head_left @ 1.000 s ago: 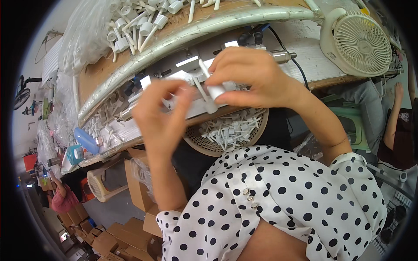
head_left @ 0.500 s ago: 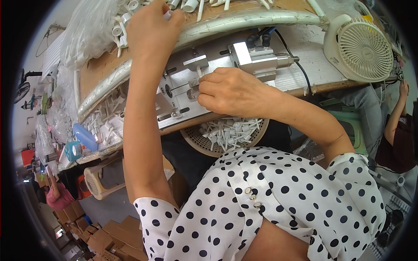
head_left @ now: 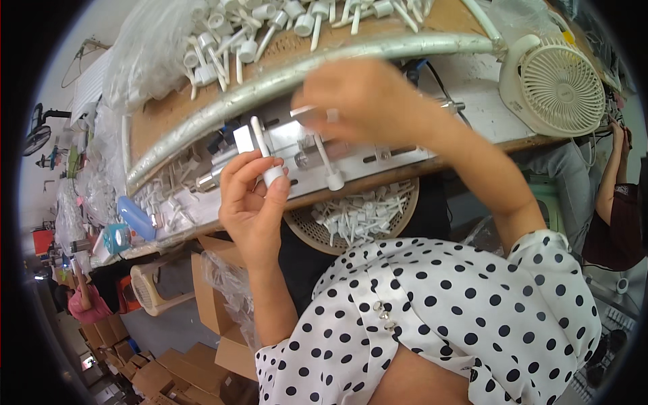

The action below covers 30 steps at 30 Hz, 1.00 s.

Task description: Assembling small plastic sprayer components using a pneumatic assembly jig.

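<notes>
My left hand [head_left: 253, 199] is closed around a white plastic stem-and-cap piece [head_left: 273, 175], its thin stem pointing up and its round cap near my thumb. My right hand [head_left: 368, 101], smeared by motion, hovers over the metal fixture [head_left: 300, 158]; its fingers are too blurred to read. Below that hand, a second white stem-and-cap piece [head_left: 327, 164] slants at the fixture's front edge, cap downward. Whether it rests there or is falling, I cannot tell. Under the bench edge, a round beige basket [head_left: 300, 226] holds many similar white pieces.
Beyond a plastic-wrapped rail [head_left: 378, 50], more white pieces [head_left: 256, 34] are heaped on a brown board. A small fan [head_left: 563, 81] stands at the right. At left are a blue object [head_left: 136, 214] and an open carton [head_left: 223, 297]. Another person [head_left: 614, 223] sits at far right.
My left hand has come back from the heap toward me, with a white piece in it. My right hand has lifted off the fixture, and a second piece now shows at its front edge.
</notes>
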Each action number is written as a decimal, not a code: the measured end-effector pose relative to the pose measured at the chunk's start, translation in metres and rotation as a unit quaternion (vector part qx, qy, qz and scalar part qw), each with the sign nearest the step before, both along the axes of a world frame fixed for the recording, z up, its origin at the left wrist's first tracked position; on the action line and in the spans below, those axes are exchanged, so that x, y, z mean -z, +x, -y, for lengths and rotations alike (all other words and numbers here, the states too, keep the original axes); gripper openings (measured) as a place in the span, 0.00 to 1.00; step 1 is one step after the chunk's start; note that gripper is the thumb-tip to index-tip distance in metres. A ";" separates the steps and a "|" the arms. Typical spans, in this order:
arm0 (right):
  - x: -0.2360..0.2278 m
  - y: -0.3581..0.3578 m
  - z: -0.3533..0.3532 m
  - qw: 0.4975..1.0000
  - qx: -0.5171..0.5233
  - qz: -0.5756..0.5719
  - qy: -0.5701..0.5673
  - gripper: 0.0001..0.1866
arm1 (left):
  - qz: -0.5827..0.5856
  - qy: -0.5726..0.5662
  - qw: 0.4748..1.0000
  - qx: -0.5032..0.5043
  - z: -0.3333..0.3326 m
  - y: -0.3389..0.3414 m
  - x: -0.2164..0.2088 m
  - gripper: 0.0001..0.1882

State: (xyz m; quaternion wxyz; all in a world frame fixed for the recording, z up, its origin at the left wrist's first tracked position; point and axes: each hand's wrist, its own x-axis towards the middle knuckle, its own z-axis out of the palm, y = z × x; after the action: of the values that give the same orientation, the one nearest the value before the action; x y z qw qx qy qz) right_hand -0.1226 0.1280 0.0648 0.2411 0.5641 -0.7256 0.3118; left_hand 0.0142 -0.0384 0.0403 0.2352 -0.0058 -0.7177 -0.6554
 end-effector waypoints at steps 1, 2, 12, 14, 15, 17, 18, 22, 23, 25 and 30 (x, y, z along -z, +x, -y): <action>-0.011 -0.015 0.001 1.000 0.017 -0.019 -0.006 0.09 | 0.017 -0.027 0.999 -0.009 0.001 0.004 0.005 0.13; -0.018 -0.027 0.004 0.998 0.055 -0.019 -0.031 0.08 | 0.024 -0.025 0.999 -0.011 0.000 0.007 0.008 0.13; -0.017 -0.090 0.034 0.983 0.152 -0.040 0.093 0.08 | -0.047 -0.385 0.920 -0.048 -0.035 -0.012 0.022 0.14; -0.024 -0.082 0.029 0.981 0.168 0.020 0.099 0.08 | -0.045 -0.405 0.912 -0.040 -0.037 -0.016 0.022 0.13; -0.028 -0.074 0.025 0.973 0.188 0.078 0.105 0.08 | -0.041 -0.416 0.908 -0.034 -0.040 -0.018 0.021 0.13; -0.031 -0.068 0.021 0.975 0.175 0.083 0.105 0.08 | -0.042 -0.436 0.899 -0.021 -0.041 -0.020 0.018 0.13; -0.035 -0.065 0.019 0.977 0.162 0.088 0.107 0.08 | -0.049 -0.441 0.896 -0.025 -0.041 -0.018 0.017 0.13; -0.049 -0.037 -0.001 0.980 0.096 0.174 0.016 0.07 | -0.007 -0.445 0.895 -0.005 -0.043 -0.016 0.012 0.14; -0.044 -0.032 -0.008 0.975 0.072 0.206 -0.044 0.08 | -0.011 -0.444 0.896 0.017 -0.042 -0.019 0.009 0.15; -0.032 -0.013 -0.019 0.964 0.047 0.243 -0.099 0.09 | -0.007 -0.432 0.900 0.065 -0.028 -0.027 -0.003 0.16; 0.005 0.040 -0.033 0.988 -0.056 0.125 -0.068 0.12 | -0.155 -0.416 0.888 -0.124 0.007 -0.096 -0.046 0.04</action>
State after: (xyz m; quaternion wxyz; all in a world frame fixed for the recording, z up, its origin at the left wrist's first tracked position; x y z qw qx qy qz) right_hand -0.0830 0.1609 0.0597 0.1686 0.5427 -0.6944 0.4415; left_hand -0.0814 -0.0456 0.0866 0.3983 -0.1156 -0.8740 -0.2533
